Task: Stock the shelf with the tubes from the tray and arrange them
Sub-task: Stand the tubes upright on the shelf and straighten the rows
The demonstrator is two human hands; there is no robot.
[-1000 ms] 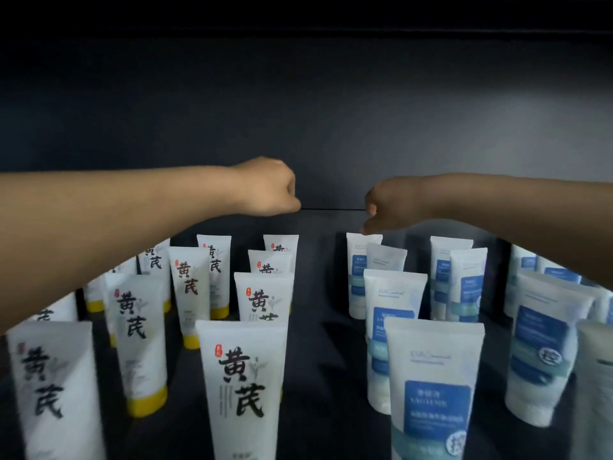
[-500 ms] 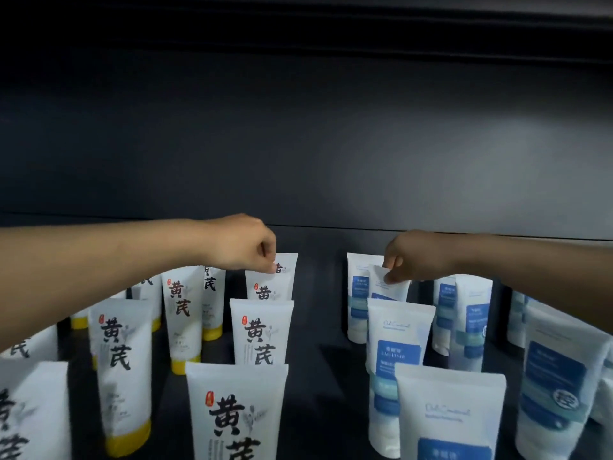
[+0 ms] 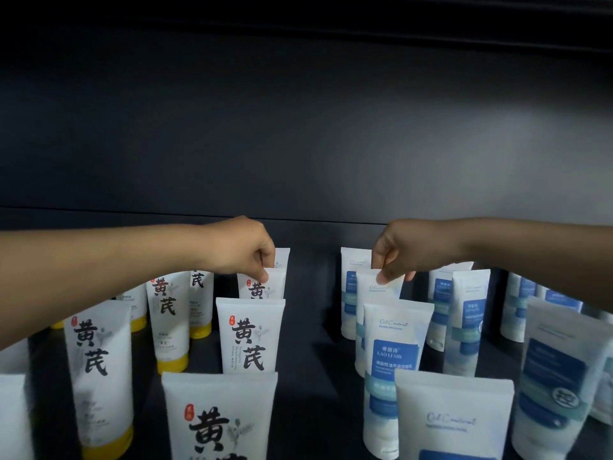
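Note:
Rows of upright tubes stand on a dark shelf. On the left are white tubes with black characters and yellow caps; on the right are white tubes with blue labels. My left hand pinches the top edge of a yellow-cap tube near the back of its row. My right hand pinches the top edge of a blue-label tube, second from the back of its row. Both tubes stand on the shelf. No tray is in view.
The dark back wall of the shelf rises right behind the rear tubes. A bare strip of shelf runs between the yellow-cap rows and the blue-label rows. More blue-label tubes crowd the right side, close to my right forearm.
Both hands came down from above the rows and closed on the tops of the rear tubes. The camera view has tilted up, so the tubes sit lower in frame.

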